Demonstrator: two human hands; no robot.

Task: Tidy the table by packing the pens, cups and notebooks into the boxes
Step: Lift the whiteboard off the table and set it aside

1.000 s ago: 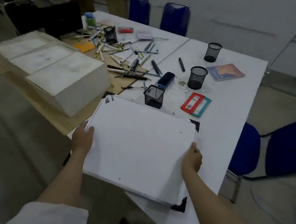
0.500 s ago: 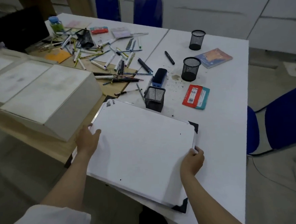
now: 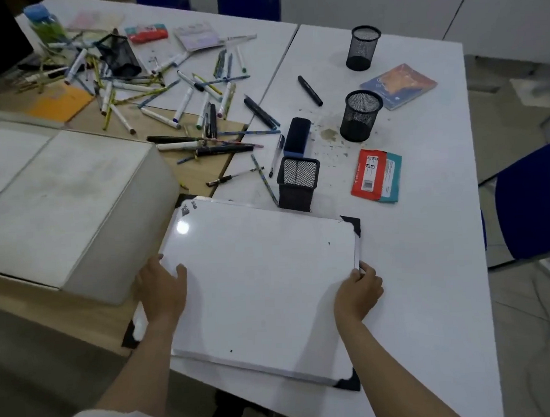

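A: While the left hand (image 3: 163, 286) curls over the near-left edge of the whiteboard (image 3: 262, 292) and the right hand (image 3: 357, 291) pinches its right edge, why does the board lie flat?

B: It rests on a second board with black corners, at the near edge of the white table (image 3: 429, 264); a grip on opposite sides likely squares the stack.

A: Where are the task's things?

B: All unpacked. The pens (image 3: 179, 111) lie scattered beyond the closed grey box (image 3: 76, 212). The square mesh cup (image 3: 299, 183) touches the board's far edge; two round mesh cups (image 3: 361, 116) stand farther right, the notebook (image 3: 399, 85) beside them.

A: So packing has not begun?

B: Apparently not.
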